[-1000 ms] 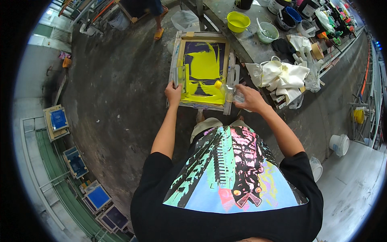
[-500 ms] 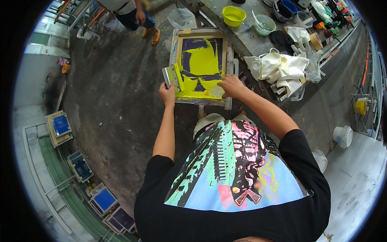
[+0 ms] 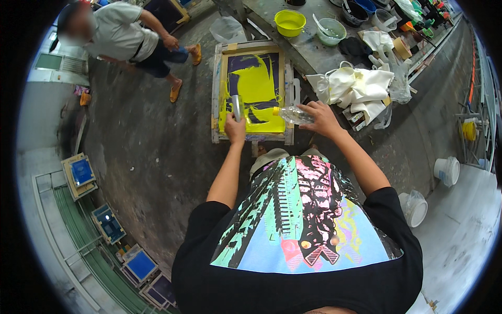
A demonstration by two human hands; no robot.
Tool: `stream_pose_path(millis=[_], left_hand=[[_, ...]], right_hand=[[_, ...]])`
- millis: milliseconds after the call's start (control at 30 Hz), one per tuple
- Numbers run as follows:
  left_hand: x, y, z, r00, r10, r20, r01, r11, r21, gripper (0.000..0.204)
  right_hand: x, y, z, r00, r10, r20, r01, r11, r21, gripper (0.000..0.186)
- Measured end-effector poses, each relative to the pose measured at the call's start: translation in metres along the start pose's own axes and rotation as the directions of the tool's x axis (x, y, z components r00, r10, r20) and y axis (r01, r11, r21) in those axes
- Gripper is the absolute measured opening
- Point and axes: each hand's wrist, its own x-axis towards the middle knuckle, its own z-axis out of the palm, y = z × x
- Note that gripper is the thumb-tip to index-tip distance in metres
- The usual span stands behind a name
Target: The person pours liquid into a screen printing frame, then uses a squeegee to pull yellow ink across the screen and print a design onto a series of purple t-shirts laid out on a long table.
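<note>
A framed screen (image 3: 215, 89) stands in front of me, its dark mesh largely covered by bright yellow ink (image 3: 255, 83). My left hand (image 3: 235, 127) is closed on a metal squeegee (image 3: 237, 106), held upright over the screen's lower left. My right hand (image 3: 319, 118) grips a clear plastic bottle (image 3: 294, 115), lying roughly horizontal over the screen's right side with its yellow cap pointing left.
A co-worker (image 3: 120, 34) walks at upper left. The stained table (image 3: 316, 57) holds a yellow bowl (image 3: 289, 23), a green bowl (image 3: 331, 32), white cloths (image 3: 358, 86) and several containers. Buckets (image 3: 446, 171) stand right; framed screens (image 3: 79, 175) lean at left.
The co-worker has come further into view at upper left. My left hand and squeegee have shifted right and turned more upright. The bottle has risen slightly from the lower ink band.
</note>
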Motion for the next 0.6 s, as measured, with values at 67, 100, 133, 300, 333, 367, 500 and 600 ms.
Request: stream_pose_path(millis=[67, 100, 133, 300, 333, 367, 500, 600], left_hand=[[-0.01, 0.022, 0.015, 0.999, -0.011, 0.035, 0.014, 0.995, -0.099, 0.032], [-0.01, 0.032, 0.022, 0.998, -0.042, 0.054, 0.05, 0.986, -0.158, 0.034], [-0.013, 0.042, 0.032, 0.995, -0.069, 0.076, 0.084, 0.971, -0.222, 0.035], [-0.037, 0.053, 0.055, 0.971, -0.124, 0.205, 0.201, 0.887, -0.415, 0.04], [-0.037, 0.04, 0.053, 0.969, -0.103, 0.223, 0.182, 0.909, -0.374, 0.04], [-0.038, 0.027, 0.051, 0.966, -0.081, 0.245, 0.162, 0.929, -0.333, 0.04], [-0.002, -0.007, 0.013, 0.996, -0.049, 0.078, 0.057, 0.993, -0.103, 0.034], [0.037, -0.015, -0.028, 0.999, -0.037, 0.037, 0.037, 0.999, 0.002, 0.035]], right_hand=[[-0.001, 0.0, -0.012, 0.995, 0.047, -0.092, -0.029, 0.983, 0.182, 0.077], [0.003, 0.0, -0.016, 0.986, 0.09, -0.143, -0.046, 0.957, 0.287, 0.076], [0.007, 0.002, -0.022, 0.971, 0.139, -0.193, -0.056, 0.922, 0.382, 0.076], [0.052, 0.02, -0.061, 0.843, 0.377, -0.385, -0.05, 0.766, 0.641, 0.075], [0.067, 0.023, -0.073, 0.823, 0.384, -0.418, -0.017, 0.752, 0.659, 0.079], [0.079, 0.031, -0.081, 0.794, 0.382, -0.473, 0.047, 0.737, 0.674, 0.079], [0.118, 0.086, -0.095, 0.641, 0.456, -0.618, 0.059, 0.773, 0.631, 0.08], [0.127, 0.119, -0.087, 0.527, 0.51, -0.68, -0.115, 0.836, 0.537, 0.082]])
